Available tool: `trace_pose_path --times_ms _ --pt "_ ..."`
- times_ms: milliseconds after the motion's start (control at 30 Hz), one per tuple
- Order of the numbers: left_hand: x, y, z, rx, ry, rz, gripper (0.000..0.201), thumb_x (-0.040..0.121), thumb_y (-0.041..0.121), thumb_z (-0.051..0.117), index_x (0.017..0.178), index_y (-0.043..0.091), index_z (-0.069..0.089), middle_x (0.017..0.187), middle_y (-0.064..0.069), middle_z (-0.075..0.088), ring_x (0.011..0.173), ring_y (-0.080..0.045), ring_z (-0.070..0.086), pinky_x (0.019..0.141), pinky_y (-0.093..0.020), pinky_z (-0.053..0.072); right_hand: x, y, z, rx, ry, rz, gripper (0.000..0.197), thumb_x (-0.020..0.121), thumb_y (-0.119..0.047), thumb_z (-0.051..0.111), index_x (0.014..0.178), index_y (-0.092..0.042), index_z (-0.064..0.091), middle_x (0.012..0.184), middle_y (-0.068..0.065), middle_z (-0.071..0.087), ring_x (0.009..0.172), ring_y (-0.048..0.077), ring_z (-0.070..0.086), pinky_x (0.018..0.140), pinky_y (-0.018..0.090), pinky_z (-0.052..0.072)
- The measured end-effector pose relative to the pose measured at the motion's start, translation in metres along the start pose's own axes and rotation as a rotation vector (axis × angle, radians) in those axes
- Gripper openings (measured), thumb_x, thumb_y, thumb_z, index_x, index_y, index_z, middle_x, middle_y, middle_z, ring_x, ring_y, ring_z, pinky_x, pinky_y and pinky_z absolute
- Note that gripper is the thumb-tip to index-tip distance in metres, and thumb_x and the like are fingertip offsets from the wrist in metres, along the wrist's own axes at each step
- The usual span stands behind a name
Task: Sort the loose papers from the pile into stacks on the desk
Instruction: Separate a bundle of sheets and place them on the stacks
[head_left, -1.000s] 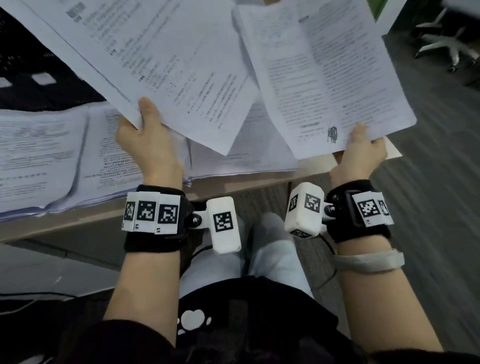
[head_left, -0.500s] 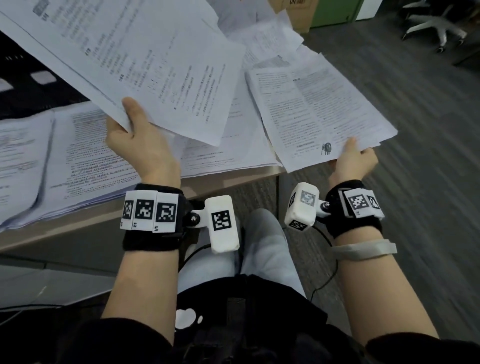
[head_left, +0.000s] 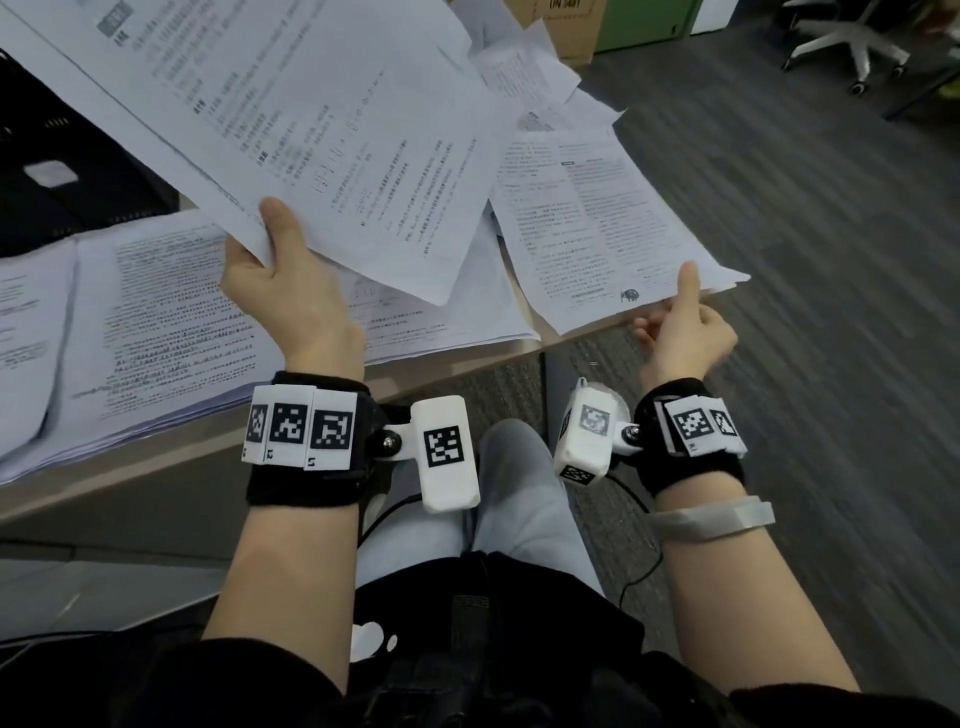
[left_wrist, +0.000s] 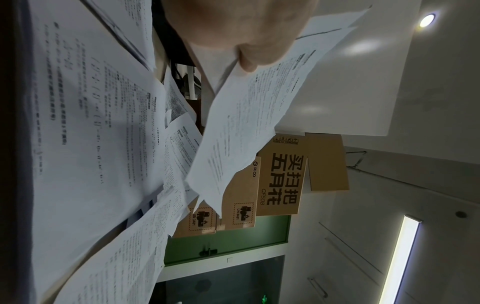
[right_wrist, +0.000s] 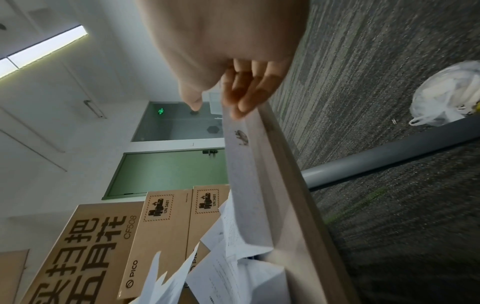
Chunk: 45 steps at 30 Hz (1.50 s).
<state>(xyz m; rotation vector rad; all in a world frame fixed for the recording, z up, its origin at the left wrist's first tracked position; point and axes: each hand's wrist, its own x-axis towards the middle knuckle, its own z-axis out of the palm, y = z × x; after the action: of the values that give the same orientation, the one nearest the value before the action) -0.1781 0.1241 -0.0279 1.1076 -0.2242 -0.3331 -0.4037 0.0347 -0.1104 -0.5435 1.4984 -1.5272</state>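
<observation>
**Papers Held Above the Desk**

Gripped in the left hand (head_left: 291, 306), thumb on top and fingers beneath: a sheaf of printed pages (head_left: 311, 130), up above the desk (head_left: 156, 467). At the right hand (head_left: 685, 338), only a loose touch on the two-column sheet (head_left: 597, 228) at the desk's right corner, with fingers (right_wrist: 244, 102) under its near edge and thumb (right_wrist: 192, 96) just clear. Beyond the left wrist, stacks (head_left: 156, 322) side by side on the desk. Farther back, the loose pile (head_left: 530, 67), then cardboard boxes (head_left: 566, 26).

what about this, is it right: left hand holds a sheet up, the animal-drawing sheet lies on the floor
No: the head view shows the animal-drawing sheet lying on the desk, not the floor. The left hand does hold a sheet up.
</observation>
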Motion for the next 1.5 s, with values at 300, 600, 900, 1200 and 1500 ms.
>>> trace_pose_path --times_ms 300,600,900,1200,1500 --pt "-0.003 0.007 -0.004 0.009 -0.076 -0.079 0.013 0.093 0.012 0.056 0.104 0.007 0.063 0.102 -0.002 0.069 0.101 -0.015 0.067 0.087 -0.023 0.056 -0.049 -0.035 0.026 0.033 -0.470 -0.166 0.018 0.092 -0.016 0.060 0.080 -0.004 0.063 0.064 0.005 0.066 0.061 0.020 0.068 0.054 0.024 0.054" --pt "0.005 0.021 -0.028 -0.046 -0.150 -0.137 0.009 0.089 0.005 0.062 0.095 0.011 0.064 0.089 0.004 0.072 0.088 -0.010 0.070 0.081 -0.029 0.058 -0.092 -0.045 0.061 -0.153 -0.630 -0.119 0.027 0.085 -0.011 0.068 0.065 -0.009 0.050 0.070 0.008 0.059 0.047 0.009 0.055 0.042 0.019 0.042" --pt "0.024 0.034 -0.056 -0.025 0.036 -0.069 0.010 0.093 0.013 0.057 0.085 0.018 0.062 0.088 0.006 0.068 0.079 -0.002 0.066 0.076 -0.016 0.055 -0.099 -0.035 0.067 0.155 -0.457 0.039 0.035 0.086 0.001 0.062 0.054 -0.009 0.056 0.067 0.007 0.063 0.063 0.020 0.063 0.067 0.035 0.058" --pt "0.042 0.044 -0.083 -0.116 0.253 0.074 0.021 0.095 0.007 0.048 0.114 0.005 0.057 0.107 -0.007 0.065 0.093 -0.014 0.065 0.083 -0.018 0.055 -0.114 -0.013 0.061 0.146 -0.371 0.057 0.038 0.084 0.011 0.056 0.059 -0.011 0.037 0.068 0.013 0.053 0.045 0.019 0.064 0.049 0.023 0.054" --pt "0.038 0.052 -0.100 -0.127 0.291 0.061 0.029 0.096 0.006 0.047 0.124 0.002 0.052 0.113 -0.009 0.064 0.093 -0.014 0.063 0.078 -0.013 0.054 -0.133 0.015 0.061 -0.032 -0.456 0.050 0.040 0.082 0.015 0.055 0.055 -0.010 0.042 0.063 0.006 0.053 0.049 0.019 0.062 0.053 0.025 0.058"
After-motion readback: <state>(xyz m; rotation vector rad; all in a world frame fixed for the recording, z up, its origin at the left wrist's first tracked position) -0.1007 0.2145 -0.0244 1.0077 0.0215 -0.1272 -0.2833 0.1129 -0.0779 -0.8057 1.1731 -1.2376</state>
